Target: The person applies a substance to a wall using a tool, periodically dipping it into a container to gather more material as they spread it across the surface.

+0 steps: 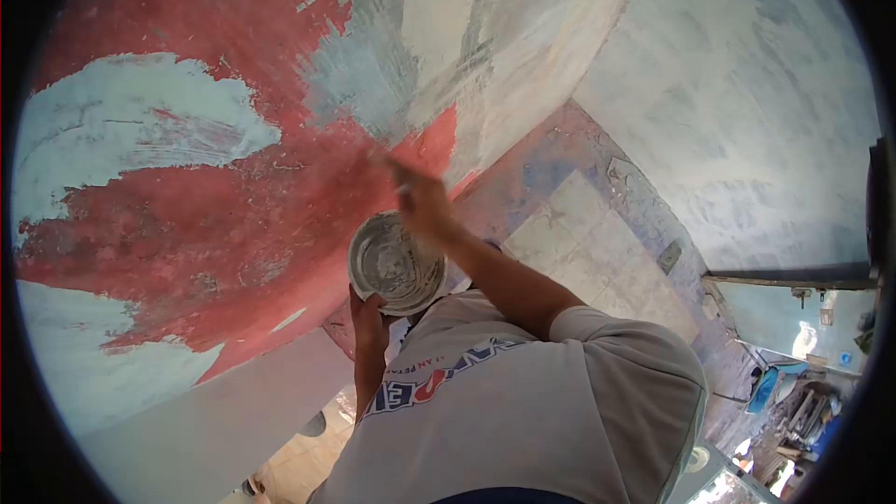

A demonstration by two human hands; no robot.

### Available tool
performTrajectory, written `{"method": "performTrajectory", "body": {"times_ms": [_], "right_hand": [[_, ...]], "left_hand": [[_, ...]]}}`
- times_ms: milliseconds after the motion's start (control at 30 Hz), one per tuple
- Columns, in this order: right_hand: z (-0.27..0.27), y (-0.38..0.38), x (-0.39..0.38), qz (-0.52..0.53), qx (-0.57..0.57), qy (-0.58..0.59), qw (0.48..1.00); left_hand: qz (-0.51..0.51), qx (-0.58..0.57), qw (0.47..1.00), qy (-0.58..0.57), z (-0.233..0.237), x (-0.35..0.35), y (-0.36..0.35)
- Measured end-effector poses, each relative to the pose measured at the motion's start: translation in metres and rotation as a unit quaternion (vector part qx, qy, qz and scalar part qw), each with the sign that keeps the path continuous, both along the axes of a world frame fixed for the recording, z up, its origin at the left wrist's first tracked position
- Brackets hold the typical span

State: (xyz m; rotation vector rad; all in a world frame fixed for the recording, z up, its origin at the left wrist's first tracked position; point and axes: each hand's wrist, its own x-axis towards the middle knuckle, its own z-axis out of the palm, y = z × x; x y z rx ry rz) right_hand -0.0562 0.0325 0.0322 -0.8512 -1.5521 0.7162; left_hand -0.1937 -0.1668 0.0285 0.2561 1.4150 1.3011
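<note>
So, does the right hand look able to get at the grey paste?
Likely yes: the right hand is near the bowl, and most of the grey paste inside lies uncovered.

Grey shirt [504, 420], red "AN PETA" [434, 361]; larger lettering [439, 380] unclear

Room under renovation, patchy red wall [308, 168], dusty tiled floor [583, 233]

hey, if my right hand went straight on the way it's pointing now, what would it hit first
Most likely the wall, on its red part close to the grey patch. Your right hand is blurred, and one view doesn't show how far off the wall is.
</note>
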Motion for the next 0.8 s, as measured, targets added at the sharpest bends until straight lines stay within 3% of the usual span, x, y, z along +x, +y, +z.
{"method": "performTrajectory", "body": {"times_ms": [33,67,100,167,200,333,433,500,567,667,767,800], "right_hand": [[-0.032,0.028,0.012,-0.057,0.025,0.057,0.996],[-0.014,0.049,0.034,-0.192,-0.056,-0.033,0.979],[-0.012,0.077,0.057,-0.313,-0.073,-0.046,0.946],[-0.014,0.127,0.108,-0.364,-0.106,-0.063,0.923],[-0.022,0.151,0.124,-0.362,-0.019,-0.005,0.932],[-0.006,0.162,0.133,-0.330,-0.099,-0.042,0.938],[-0.020,0.142,0.091,-0.381,0.012,-0.046,0.924],[-0.024,0.099,0.048,-0.318,-0.057,-0.100,0.941],[-0.010,0.045,0.007,-0.221,-0.118,-0.018,0.968],[0.006,-0.009,-0.011,-0.049,-0.114,0.034,0.992],[-0.007,-0.006,0.000,-0.017,-0.162,0.060,0.985],[-0.015,0.004,0.010,-0.056,-0.218,0.102,0.969]], "left_hand": [[-0.003,0.014,1.000,-0.003,0.000,0.000,0.001],[0.000,0.020,1.000,-0.016,-0.001,-0.002,0.001],[0.001,0.021,1.000,-0.016,-0.002,-0.003,0.000],[0.023,0.025,0.999,-0.032,-0.005,-0.002,-0.005],[0.021,0.025,0.999,-0.035,-0.004,-0.001,-0.007],[0.046,0.024,0.998,-0.020,0.001,-0.001,-0.014],[0.052,0.023,0.998,-0.021,0.001,-0.009,-0.021],[0.050,0.027,0.998,-0.032,0.001,-0.014,-0.021],[0.060,0.015,0.998,-0.021,-0.001,-0.015,-0.019],[0.051,0.007,0.999,-0.016,0.000,-0.015,-0.009],[0.036,0.014,0.999,-0.021,0.004,-0.009,0.001],[0.029,0.024,0.999,-0.022,0.006,-0.009,0.004]]}}
